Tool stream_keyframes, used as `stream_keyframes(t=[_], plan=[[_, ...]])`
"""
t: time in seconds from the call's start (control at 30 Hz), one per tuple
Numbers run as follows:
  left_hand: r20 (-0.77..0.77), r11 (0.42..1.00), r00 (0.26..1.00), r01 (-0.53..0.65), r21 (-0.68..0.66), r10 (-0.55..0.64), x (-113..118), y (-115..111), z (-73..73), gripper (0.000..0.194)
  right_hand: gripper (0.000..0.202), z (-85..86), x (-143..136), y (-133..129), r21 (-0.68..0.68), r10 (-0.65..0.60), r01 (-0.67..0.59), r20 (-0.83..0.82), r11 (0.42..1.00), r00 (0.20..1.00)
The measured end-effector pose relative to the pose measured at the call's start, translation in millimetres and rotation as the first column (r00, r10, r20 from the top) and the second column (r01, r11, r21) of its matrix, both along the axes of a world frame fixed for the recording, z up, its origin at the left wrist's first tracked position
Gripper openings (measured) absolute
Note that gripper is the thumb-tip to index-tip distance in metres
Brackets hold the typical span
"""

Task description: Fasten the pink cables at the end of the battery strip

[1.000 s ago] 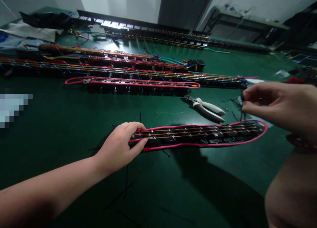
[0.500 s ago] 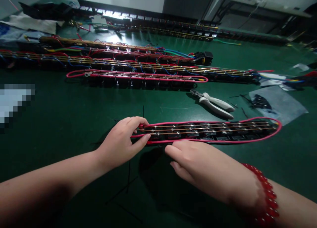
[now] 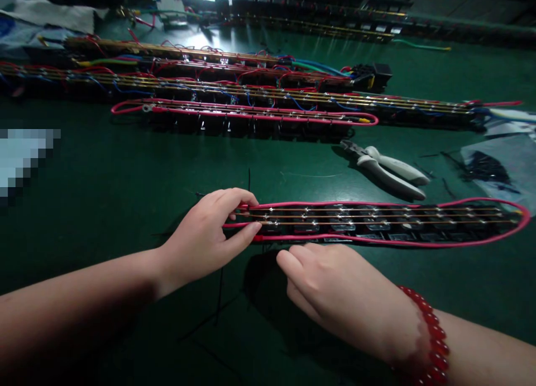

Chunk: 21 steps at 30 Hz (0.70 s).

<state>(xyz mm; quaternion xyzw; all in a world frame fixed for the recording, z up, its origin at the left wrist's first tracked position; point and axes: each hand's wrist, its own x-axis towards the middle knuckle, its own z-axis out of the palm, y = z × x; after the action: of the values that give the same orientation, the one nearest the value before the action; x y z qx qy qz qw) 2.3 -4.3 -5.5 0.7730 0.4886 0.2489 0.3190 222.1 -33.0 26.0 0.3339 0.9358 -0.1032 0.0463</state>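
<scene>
Black strip, end pinched in left hand, right hand curled beside, contents hidden

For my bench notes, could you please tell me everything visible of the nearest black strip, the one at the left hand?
The black strip lies lengthwise on the green tabletop. It looks like segmented dark plastic, with thin copper-coloured rods along it and shiny, solder-like spots. A pinkish-red cable runs along both long sides and loops around its right end. The left hand holds its left end, partly hiding it; the right hand is at its near side, contact unclear.
</scene>
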Motion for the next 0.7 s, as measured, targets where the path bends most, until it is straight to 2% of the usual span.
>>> stream_keyframes(t=[0.2, 0.33, 0.53, 0.63, 0.7], plan=[[-0.005, 1.000, 1.000, 0.015, 0.013, -0.015, 1, 1, 0.6, 0.017, 0.016, -13.1, -7, 4, 0.121, 0.096, -0.062, -0.306, 0.991, 0.947], [-0.016, 1.000, 1.000, 0.017, 0.016, -0.017, 0, 2, -0.1, 0.018, 0.013, -23.5, -7, 7, 0.112, 0.140, -0.111, -0.295, 0.987, 0.945], [-0.045, 1.000, 0.999, 0.014, -0.009, -0.015, 0, 2, 0.4, 0.019, 0.018, -23.0, -3, 8, 0.110, 0.139, -0.107, -0.351, 0.988, 0.926], [-0.054, 1.000, 0.998, 0.017, -0.005, -0.017, 0, 3, 1.2, 0.020, 0.018, -22.8, -2, 9, 0.140, 0.229, -0.188, -0.397, 0.972, 0.889], [-0.052, 1.000, 0.999, 0.015, 0.007, -0.014, 0, 3, 1.5, 0.019, 0.032, -23.2, -4, 9, 0.132, 0.312, -0.282, -0.376, 0.950, 0.873]])
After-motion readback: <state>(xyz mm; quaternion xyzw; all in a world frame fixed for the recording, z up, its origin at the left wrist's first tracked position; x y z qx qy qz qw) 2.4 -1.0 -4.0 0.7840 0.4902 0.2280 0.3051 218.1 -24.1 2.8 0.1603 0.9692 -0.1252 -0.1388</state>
